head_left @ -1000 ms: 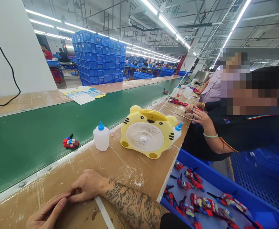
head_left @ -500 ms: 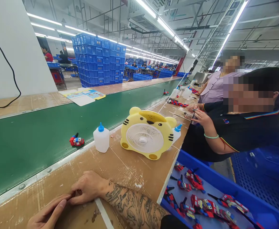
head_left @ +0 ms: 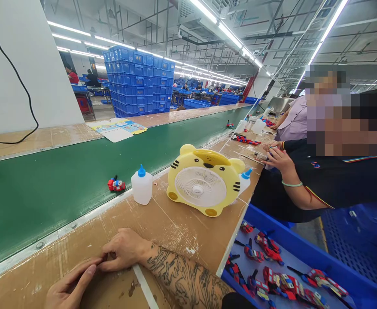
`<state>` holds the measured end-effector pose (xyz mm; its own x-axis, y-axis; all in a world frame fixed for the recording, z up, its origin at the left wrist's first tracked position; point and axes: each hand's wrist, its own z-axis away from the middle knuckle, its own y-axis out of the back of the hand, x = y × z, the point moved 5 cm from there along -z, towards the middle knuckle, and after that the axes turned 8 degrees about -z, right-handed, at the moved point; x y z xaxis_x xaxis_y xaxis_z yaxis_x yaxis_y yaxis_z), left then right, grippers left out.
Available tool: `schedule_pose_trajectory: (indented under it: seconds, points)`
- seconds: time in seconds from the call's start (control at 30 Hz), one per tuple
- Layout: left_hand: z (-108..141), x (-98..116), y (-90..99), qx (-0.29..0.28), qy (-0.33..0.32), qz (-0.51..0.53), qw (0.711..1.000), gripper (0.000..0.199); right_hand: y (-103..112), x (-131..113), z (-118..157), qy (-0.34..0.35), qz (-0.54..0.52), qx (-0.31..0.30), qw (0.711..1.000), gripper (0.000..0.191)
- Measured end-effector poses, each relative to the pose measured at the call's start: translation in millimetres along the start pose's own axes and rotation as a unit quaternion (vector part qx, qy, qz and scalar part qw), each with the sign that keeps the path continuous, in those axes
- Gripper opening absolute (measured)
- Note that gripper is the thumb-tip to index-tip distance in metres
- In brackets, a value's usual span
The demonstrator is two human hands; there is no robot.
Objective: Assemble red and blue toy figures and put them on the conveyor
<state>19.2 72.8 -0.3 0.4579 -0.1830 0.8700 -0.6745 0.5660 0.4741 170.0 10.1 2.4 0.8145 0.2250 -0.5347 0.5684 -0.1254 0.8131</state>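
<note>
At the near edge of the cardboard-covered bench [head_left: 175,227], the right hand [head_left: 124,253] and left hand [head_left: 69,287] meet fingertip to fingertip over a small dark piece [head_left: 106,256], too small to identify. The right hand's fingers curl closed around it; the left hand's lie nearly straight, tips touching it. Judging by the blue bin [head_left: 320,262] at the bench's right edge, full of red toy parts [head_left: 272,274], much work remains; one finished-looking toy [head_left: 117,184] sits on the green belt [head_left: 47,193].
</note>
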Motion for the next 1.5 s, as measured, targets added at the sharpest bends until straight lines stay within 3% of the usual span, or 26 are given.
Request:
schedule_pose_trajectory:
  seconds: [0.23, 0.4, 0.47, 0.57, 0.63, 0.73, 1.5]
  points:
    - [1, 1, -1.7, -0.001, -0.081, 0.015, 0.997, 0.037, 9, -10, 3, 0.015, -0.010, 0.024, 1.000, 0.020]
    - [3, 6, -7.6, 0.000, -0.107, 0.130, 0.986, 0.024, 14, -12, 5, 0.018, -0.050, 0.042, 0.998, 0.017]
    - [0, 2, -7.5, 0.006, -0.083, 0.262, 0.962, 0.022, 13, -12, 5, 0.023, -0.069, 0.053, 0.996, 0.017]
    - [-4, -4, -5.9, 0.003, -0.010, 0.454, 0.891, 0.023, 13, -11, 6, 0.022, -0.088, 0.068, 0.993, 0.022]
    - [-7, -5, -4.7, -0.004, 0.039, 0.527, 0.849, 0.025, 14, -12, 7, 0.016, -0.094, 0.069, 0.993, 0.020]
    - [-9, -3, -2.4, -0.003, 0.079, 0.568, 0.820, 0.025, 15, -13, 7, 0.002, -0.095, 0.051, 0.994, 0.013]
    - [-8, -4, -0.4, 0.008, 0.077, 0.560, 0.825, 0.029, 17, -11, 7, 0.002, -0.077, 0.047, 0.996, 0.020]
